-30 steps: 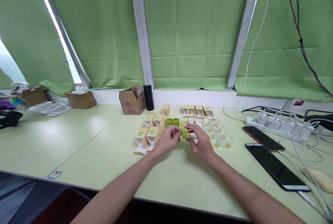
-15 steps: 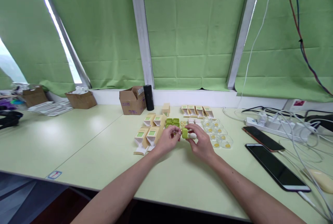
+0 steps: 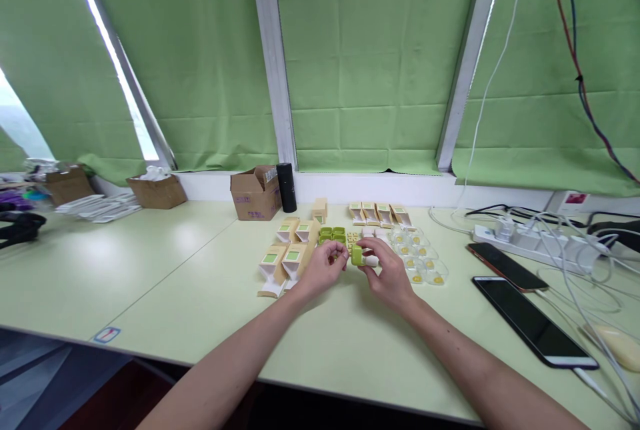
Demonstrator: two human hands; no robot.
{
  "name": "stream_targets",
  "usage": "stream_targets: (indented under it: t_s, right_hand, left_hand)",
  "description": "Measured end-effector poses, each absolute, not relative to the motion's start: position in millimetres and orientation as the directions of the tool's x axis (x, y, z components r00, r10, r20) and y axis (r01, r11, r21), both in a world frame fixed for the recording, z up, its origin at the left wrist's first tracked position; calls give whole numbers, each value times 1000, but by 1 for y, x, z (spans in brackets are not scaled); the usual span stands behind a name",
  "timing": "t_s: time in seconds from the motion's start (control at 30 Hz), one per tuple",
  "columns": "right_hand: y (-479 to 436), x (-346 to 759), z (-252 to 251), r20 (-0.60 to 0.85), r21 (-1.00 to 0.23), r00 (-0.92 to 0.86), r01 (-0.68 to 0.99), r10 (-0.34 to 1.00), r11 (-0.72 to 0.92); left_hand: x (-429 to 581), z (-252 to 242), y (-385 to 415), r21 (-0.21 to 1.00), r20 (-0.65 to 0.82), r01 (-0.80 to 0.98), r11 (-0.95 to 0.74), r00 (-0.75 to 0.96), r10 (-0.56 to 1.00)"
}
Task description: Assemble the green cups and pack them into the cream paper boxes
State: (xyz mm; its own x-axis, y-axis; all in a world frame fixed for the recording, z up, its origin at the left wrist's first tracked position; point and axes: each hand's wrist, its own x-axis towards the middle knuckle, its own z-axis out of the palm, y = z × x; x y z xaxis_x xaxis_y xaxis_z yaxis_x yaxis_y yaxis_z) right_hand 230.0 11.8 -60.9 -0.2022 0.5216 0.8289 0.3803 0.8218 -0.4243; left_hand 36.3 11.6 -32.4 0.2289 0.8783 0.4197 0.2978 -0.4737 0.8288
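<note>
My right hand pinches a small green box-like piece with a white part on its right side. Just left of it is my left hand, its thumb and fingertips pressed together; whatever they hold is too small to make out. Behind the hands sit several green square containers and a cluster of small yellowish pieces. Clear plastic cups with yellow centres stand beside my right hand. Open cardboard packets with green labels lie to the left of my left hand.
More open packets stand in a row at the back. A cardboard box and a black cylinder are by the wall. On the right lie two phones, one black, beside a power strip with tangled white cables.
Almost nothing differs. Both hands keep the same pose, and the green piece stays in my right hand with only a very slight shift.
</note>
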Motion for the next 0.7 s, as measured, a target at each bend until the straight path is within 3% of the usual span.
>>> stream_targets:
  t_s: [0.7]
  right_hand:
    - [13, 231, -60, 831, -435, -191, 364, 523, 823]
  left_hand:
    - [33, -29, 12, 848, 390, 292, -443, 222, 893]
